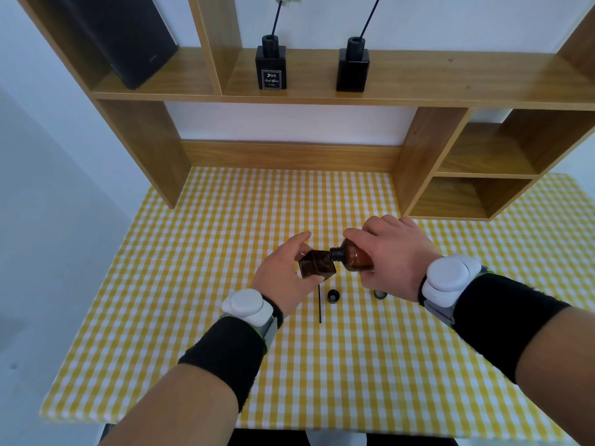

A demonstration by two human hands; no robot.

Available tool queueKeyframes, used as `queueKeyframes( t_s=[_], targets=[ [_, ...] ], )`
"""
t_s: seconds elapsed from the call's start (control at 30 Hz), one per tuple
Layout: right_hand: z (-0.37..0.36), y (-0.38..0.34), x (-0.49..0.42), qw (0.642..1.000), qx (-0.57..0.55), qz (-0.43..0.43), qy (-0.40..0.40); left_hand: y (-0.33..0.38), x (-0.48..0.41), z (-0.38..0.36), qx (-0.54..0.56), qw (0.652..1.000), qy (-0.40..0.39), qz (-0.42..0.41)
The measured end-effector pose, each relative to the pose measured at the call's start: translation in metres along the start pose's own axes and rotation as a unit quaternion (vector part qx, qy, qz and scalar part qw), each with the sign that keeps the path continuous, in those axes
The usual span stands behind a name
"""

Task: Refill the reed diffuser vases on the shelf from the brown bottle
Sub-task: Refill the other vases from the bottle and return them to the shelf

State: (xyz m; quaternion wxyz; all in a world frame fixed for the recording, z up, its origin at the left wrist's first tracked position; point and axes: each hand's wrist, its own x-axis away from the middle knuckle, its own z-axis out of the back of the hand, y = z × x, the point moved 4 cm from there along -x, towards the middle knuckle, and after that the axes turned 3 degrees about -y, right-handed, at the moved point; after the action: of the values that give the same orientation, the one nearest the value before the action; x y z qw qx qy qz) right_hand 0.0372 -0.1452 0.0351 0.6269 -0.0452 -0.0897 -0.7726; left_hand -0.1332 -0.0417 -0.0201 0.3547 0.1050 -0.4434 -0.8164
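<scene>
My right hand (391,252) grips the brown bottle (354,259), tipped on its side with its open neck pointing left. The neck meets the top of a small square dark vase (317,267), which my left hand (285,272) holds tilted above the table. Two black diffuser vases stand on the shelf: one with a white label (271,70) and a plain one (353,69), each with a black reed in it. A loose black reed (319,304) and a black cap (333,296) lie on the cloth just below my hands.
A yellow checked cloth (225,333) covers the table. The wooden shelf unit (418,88) rises behind it, with a black speaker (128,43) in its left bay and open cubbies (476,175) at right. A small dark object (380,294) peeks out under my right hand.
</scene>
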Motion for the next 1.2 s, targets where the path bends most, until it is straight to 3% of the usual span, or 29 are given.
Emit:
queueKeyframes(
  t_s=[0.47,0.93,1.03,1.2],
  targets=[
    [-0.017,-0.001,-0.001,0.999,-0.036,-0.024,0.012,-0.007,-0.005,-0.008,0.025,1.000,0.008,-0.007],
    [-0.034,0.007,-0.010,0.996,-0.070,-0.044,0.018,-0.020,-0.010,-0.008,0.127,0.992,0.004,0.020],
    [-0.043,0.012,-0.017,0.985,-0.144,-0.089,0.020,-0.028,-0.011,-0.006,0.141,0.989,-0.001,0.038],
    [-0.066,0.021,-0.025,0.926,-0.324,-0.195,0.002,-0.044,-0.012,-0.007,0.123,0.990,-0.008,0.067]
  ],
)
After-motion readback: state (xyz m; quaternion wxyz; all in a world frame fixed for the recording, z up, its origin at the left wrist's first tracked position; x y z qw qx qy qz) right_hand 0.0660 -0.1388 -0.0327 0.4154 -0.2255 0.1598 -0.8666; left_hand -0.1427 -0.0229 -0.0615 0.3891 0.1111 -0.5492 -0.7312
